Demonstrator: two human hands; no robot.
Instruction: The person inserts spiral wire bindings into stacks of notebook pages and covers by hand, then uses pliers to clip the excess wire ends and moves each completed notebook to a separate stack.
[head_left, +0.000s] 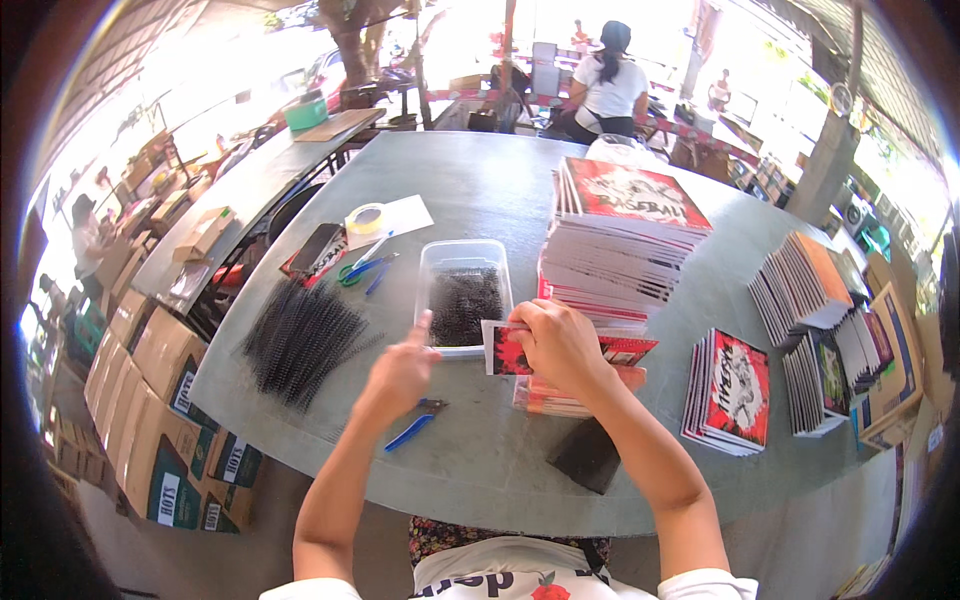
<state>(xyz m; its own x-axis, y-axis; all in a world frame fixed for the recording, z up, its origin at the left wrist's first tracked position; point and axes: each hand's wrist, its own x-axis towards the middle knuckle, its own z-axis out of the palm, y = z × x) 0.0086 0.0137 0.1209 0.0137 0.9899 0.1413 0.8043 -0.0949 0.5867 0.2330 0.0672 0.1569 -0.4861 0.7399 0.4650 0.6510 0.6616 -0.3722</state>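
Observation:
My right hand [555, 342] is closed on a small red and black printed booklet [502, 350] with a white edge, held over the near right corner of a clear plastic tub [462, 351]. Inside the tub lie many short black pieces [466, 300], too small to make out singly. My left hand [398, 368], smeared by motion, is beside the tub's near left corner with one finger stretched out; whether it holds anything cannot be seen. Blue-handled pliers [410, 428] lie below it. Left of it spreads a heap of black spiral binding coils [305, 340].
Under my right forearm are small booklets [545, 396] and a black rectangular piece [585, 456]. A tall booklet stack [610, 260] stands behind; more stacks [728, 392] are at right. Scissors [350, 274] and a tape roll [366, 219] lie far left. A person [610, 85] sits beyond the table.

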